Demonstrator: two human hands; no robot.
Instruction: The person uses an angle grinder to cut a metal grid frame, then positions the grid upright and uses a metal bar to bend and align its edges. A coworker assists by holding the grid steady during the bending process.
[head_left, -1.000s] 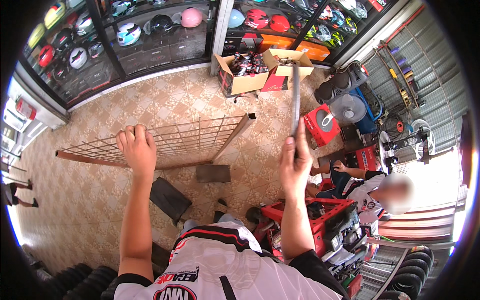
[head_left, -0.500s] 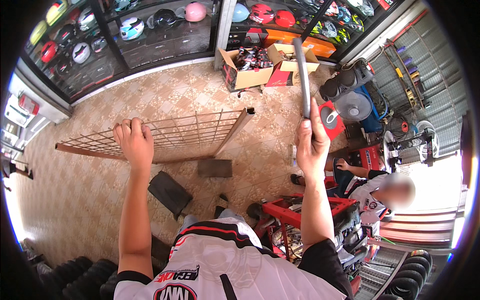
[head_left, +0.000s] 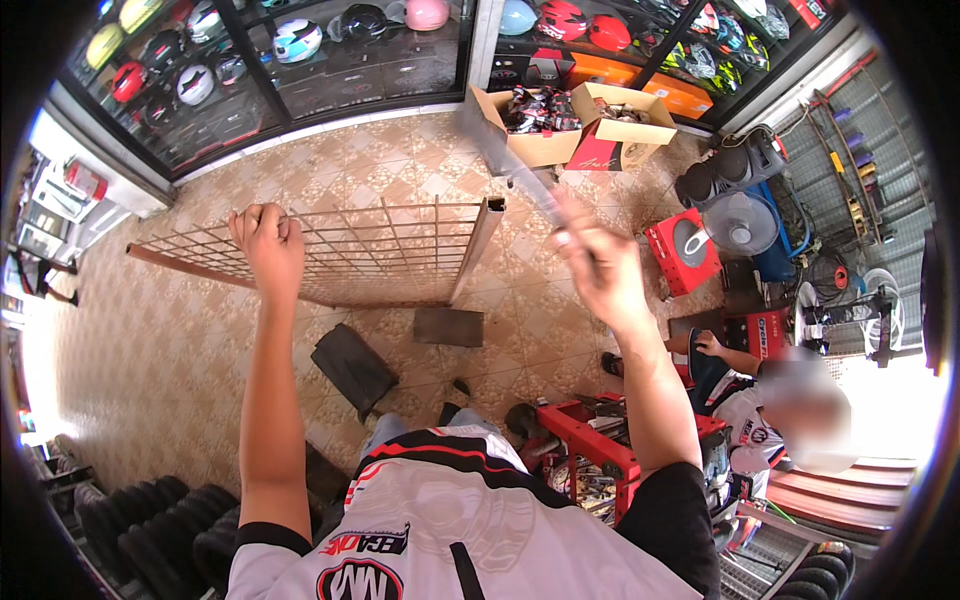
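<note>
My left hand is closed on the top edge of a rusty metal grid panel, which stands tilted on the tiled floor in front of me. In my raised right hand is a long grey metal bar, pointing up and to the left. The bar and the fingers round it are smeared by motion. It is held above the right end of the panel, and I cannot tell any contact between them. Two dark slabs lie on the floor just below the panel.
Open cardboard boxes stand by the glass helmet case. To the right are a red box, a fan and a seated person. A red tool cart stands by my right arm; tyres fill the lower left.
The bar has swung from upright to leaning left, and my right hand has shifted left and turned. My left hand keeps its hold on the panel. The whole view has shifted slightly.
</note>
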